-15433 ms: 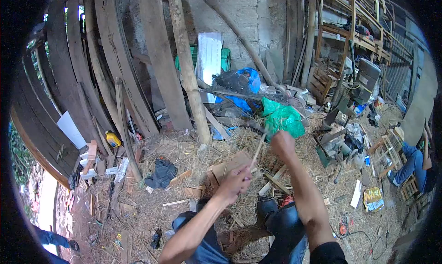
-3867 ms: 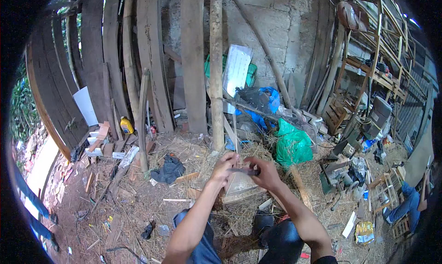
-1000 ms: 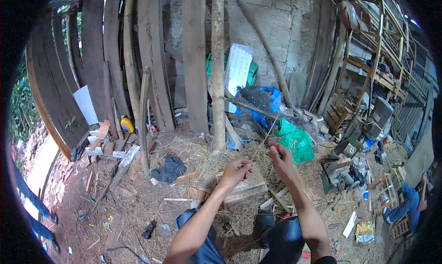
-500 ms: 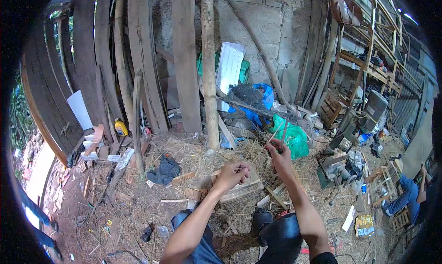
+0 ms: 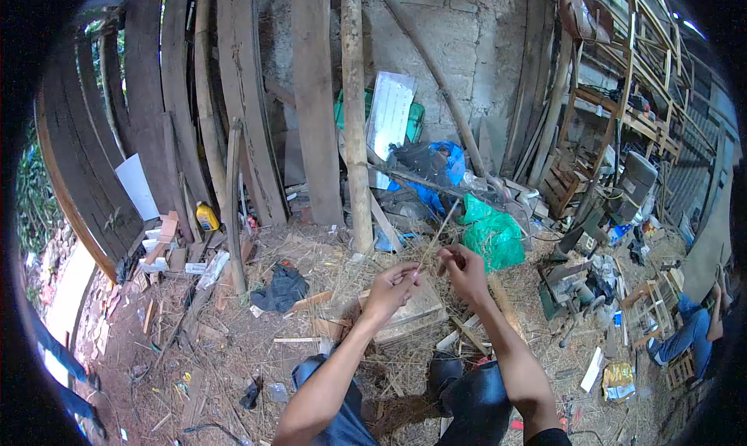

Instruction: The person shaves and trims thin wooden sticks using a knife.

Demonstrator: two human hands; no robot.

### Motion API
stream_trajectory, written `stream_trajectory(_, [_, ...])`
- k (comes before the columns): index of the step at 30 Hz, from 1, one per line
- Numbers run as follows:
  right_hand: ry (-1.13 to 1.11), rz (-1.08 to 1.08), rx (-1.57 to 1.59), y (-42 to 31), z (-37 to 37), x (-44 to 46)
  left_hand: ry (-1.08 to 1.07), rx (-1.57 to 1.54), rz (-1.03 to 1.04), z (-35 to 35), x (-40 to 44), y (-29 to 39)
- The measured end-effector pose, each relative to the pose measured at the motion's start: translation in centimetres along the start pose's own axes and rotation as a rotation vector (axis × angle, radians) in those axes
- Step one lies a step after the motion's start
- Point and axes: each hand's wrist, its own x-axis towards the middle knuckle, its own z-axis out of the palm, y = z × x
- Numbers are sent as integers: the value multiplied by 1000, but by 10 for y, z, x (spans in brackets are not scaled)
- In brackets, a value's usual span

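A thin pale stick (image 5: 440, 233), like a sliver of wood or bamboo, slants up and away from my left hand (image 5: 391, 294). The fingers of that hand are pinched round its lower end. Close by on the right is my right hand (image 5: 464, 275), its fingers curled; whatever they may hold is hidden from me. Below both hands a wooden block (image 5: 412, 318) with a flat top rests on the straw-covered ground, between my knees.
A wooden post (image 5: 356, 135) stands ahead, with a green plastic bag (image 5: 495, 236) to its right. Left lie a black cloth or bag (image 5: 280, 288) and a yellow bottle (image 5: 206, 216). A metal machine (image 5: 564, 283) stands at right; a person (image 5: 689, 329) sits beyond. Another person's legs (image 5: 66, 376) show at left.
The thin stick now reaches into my left hand; earlier it rose beside my right hand. My right hand has lowered and turned, and the dark blade-like piece above it no longer shows.
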Motion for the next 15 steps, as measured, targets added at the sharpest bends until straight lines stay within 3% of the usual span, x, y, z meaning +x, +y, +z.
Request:
stream_trajectory(2, [-24, 79, -167, -8, -3, -5, 63, -97, -15, 0, 1, 2])
stream_trajectory(4, [-118, -65, -687, -14, -2, -8, 46, -95, -24, -2, 3, -4])
stream_trajectory(8, [-170, -6, -790, -18, 8, -8, -11, -157, -30, 3, -1, -7])
stream_trajectory(10, [22, 84, -817, -15, 10, -6, -16, -138, -64, 6, -2, -9])
stream_trajectory(15, [53, 128, -903, 2, 9, -3, -26, -90, -82, 9, -4, -8])
